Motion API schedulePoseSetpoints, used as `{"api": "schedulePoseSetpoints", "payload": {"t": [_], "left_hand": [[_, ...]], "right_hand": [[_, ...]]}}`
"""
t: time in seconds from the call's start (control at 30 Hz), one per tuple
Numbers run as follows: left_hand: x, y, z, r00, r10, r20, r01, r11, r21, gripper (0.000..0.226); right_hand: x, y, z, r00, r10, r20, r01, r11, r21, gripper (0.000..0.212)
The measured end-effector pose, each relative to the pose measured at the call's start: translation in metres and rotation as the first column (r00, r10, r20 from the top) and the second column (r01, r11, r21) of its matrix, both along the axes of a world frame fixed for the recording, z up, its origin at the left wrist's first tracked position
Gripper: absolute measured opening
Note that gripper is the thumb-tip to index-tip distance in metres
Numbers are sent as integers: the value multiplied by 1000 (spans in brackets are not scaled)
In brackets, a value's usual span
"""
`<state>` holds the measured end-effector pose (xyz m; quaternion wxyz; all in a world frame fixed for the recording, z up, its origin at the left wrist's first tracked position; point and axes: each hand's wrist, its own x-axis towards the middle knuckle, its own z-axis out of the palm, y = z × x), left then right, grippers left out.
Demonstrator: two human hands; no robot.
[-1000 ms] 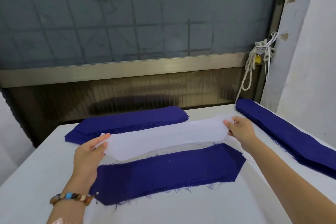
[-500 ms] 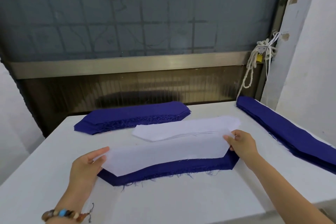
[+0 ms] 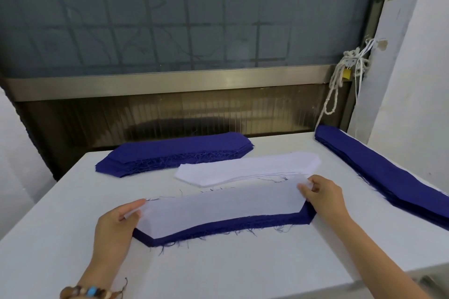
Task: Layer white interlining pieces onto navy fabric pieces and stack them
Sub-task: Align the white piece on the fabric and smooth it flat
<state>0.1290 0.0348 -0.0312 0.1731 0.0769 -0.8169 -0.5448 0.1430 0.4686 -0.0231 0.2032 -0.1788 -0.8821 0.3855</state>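
Two hands at work, seen from the head camera: the left hand pinches the left tip of the thin white interlining piece, and the right hand pinches its right tip. The sheet lies over the frayed navy fabric piece on the white table. Navy shows only along the near edge, so letting go now risks a skewed layer, and a sideways tug could drag the navy piece. The spare white interlining stack waits just behind.
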Motion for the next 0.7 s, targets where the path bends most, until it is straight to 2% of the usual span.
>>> {"api": "schedulePoseSetpoints", "payload": {"t": [0.13,0.37,0.7], "left_hand": [[1,1,0,1000,27,-15,-29,991,-128,29],[4,2,-1,999,-12,-30,9,995,-98,23],[5,2,-2,999,-20,-43,11,979,-204,28]], "right_hand": [[1,-2,-4,1000,-14,-28,14,1000,-6,27],[-2,0,-8,999,-36,-30,35,999,-22,13],[-7,-1,-11,996,-78,-34,77,997,-31,11]]}}
